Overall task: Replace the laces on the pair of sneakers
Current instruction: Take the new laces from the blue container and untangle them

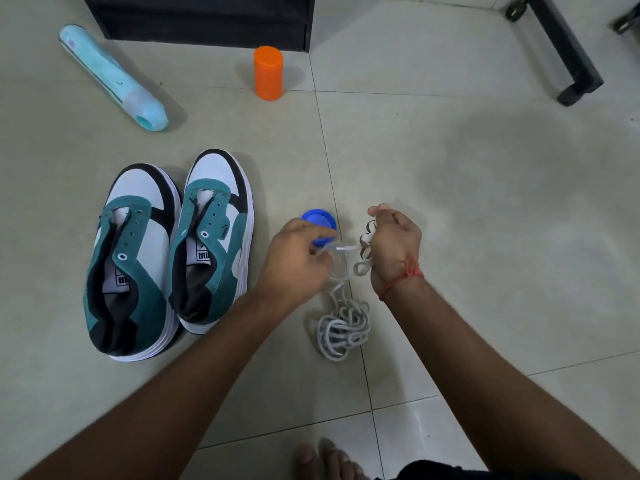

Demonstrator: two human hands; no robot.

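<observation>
Right hand (pixel 394 247) is closed around a bunch of white lace (pixel 363 258), loops sticking out between the curled fingers. Left hand (pixel 294 258) pinches something thin and clear at the lace end, looks like a plastic wrap or tie; too blurred for me to call it. The rest of that lace hangs down into a loose tangled pile (pixel 343 327) on the tile floor (pixel 485 202), just below both hands.

My read: we're freeing or sorting the new lace, lacing not yet begun. To do it well I'd find one tip first, keep the bunch held in the right hand and draw the end out with the left, letting the pile feed without knotting. Don't yank; the coils on the floor look ready to snag.

Both sneakers (pixel 169 258) sit side by side to the left, well apart from the hands, eyelets bare, no laces in them. Teal, white and black uppers.

A blue lid (pixel 320 220) lies just behind the left hand. Further off stand an orange container (pixel 268 72) and a pale blue tube (pixel 110 76) lying on its side.

Writing: black block lettering on the insoles and a small logo on the near shoe's side; can't read it with confidence. Tube label is unreadable.
</observation>
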